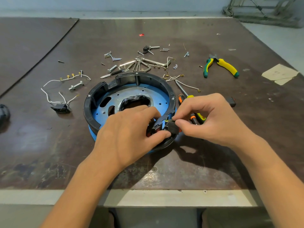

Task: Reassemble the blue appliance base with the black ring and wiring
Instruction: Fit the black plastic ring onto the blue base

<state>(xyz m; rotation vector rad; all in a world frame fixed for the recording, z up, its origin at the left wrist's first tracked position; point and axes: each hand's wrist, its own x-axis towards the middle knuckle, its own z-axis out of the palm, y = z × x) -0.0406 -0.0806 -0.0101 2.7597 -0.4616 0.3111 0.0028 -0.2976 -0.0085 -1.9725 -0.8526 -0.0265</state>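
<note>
Near field: the left hand reaches in from the table's front edge, fingers curled over the near-right rim of the black plastic ring and thumb pressed against the rim's outer side, so that it grips the ring. The right hand meets it from the right. Its thumb and forefinger pinch a small black rectangular block against a gap in the ring; its other fingers are curled loosely above.

Middle field: the ring sits on the round blue appliance base, which lies flat at the centre of the dark brown worn tabletop. Part of the base's near side is hidden by the hands. An orange-and-black-handled screwdriver lies just right of the base, partly under the right hand. A white wiring harness with a black connector lies well to the left of the base, and a black switch with red detail lies to the right.

Far field: loose silver bolts and screws, a bunch of silver hex keys and white leads with brass terminals are scattered beyond the base. Green-and-yellow-handled pliers and a tan scrap of paper lie to the far right.
</note>
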